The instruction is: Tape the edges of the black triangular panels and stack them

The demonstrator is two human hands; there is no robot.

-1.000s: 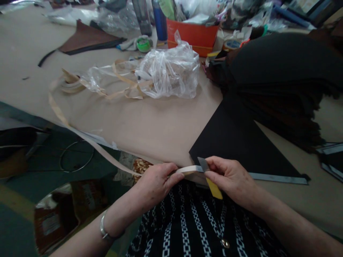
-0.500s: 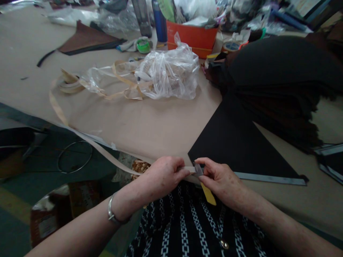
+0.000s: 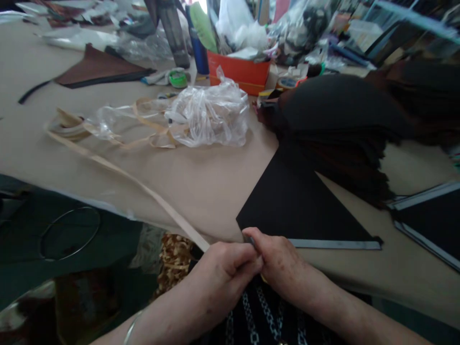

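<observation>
My left hand (image 3: 228,268) is closed at the front edge of the table, round the end of a long beige strip (image 3: 158,197) that runs back across the tabletop. Pressed against it, my right hand (image 3: 282,263) is closed on a small grey metal piece (image 3: 251,243), mostly hidden by the fingers. A bit of yellow shows beneath the hands. Just behind them lies a black triangular sheet (image 3: 283,201) with a pale grey band (image 3: 334,244) along its near edge.
A clear plastic bag (image 3: 212,115) lies mid-table beside a roll of the strip (image 3: 68,128). Behind it stands a red box (image 3: 239,72). A stack of dark cut pieces (image 3: 338,105) rises at right. Below the table edge is a metal ring (image 3: 70,234).
My hands have come together, covering the metal piece and most of the yellow part. The beige strip is drawn straighter across the table. The camera view has shifted.
</observation>
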